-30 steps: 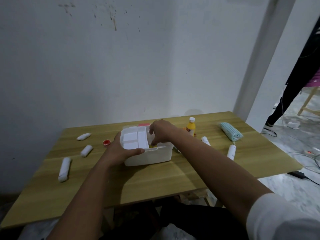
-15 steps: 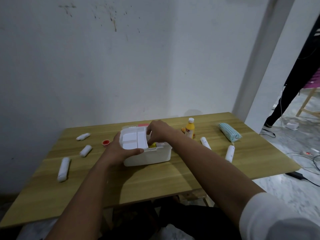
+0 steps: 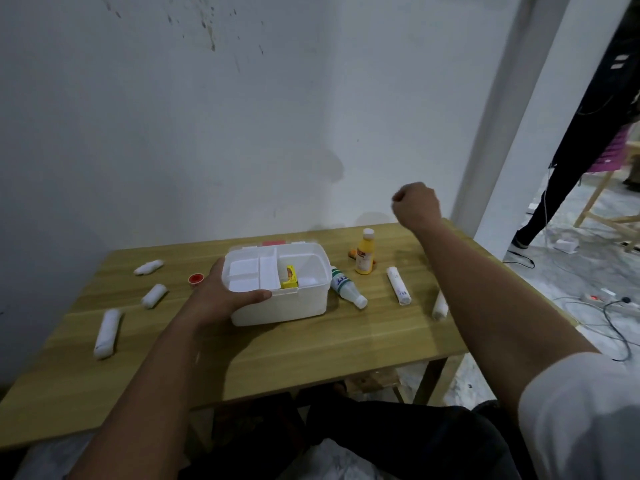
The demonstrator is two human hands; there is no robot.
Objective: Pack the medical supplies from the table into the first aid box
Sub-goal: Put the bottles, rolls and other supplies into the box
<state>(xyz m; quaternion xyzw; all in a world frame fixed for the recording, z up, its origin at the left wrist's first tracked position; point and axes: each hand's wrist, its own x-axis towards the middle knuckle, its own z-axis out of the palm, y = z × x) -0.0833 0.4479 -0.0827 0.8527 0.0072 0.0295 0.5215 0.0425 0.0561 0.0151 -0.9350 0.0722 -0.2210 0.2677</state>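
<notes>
Bandage rolls [image 3: 108, 333]: five, one half hidden; bottles [image 3: 364, 252]: two.

Left hand [image 3: 221, 299] is down low, palm-down, fingers wrapped over the far left side and thumb [image 3: 254, 295] pressed flat along the near rim of what it grips, forearm running up from the near edge of the table [image 3: 311, 344]. Right hand [image 3: 415, 206] is up in the air above the far right corner, curled into a loose fist, knuckles away from the camera, wrist bent; whether anything is inside the fist can't be made out. Right forearm stretches bare, white sleeve [image 3: 581, 417] at the upper arm.
</notes>
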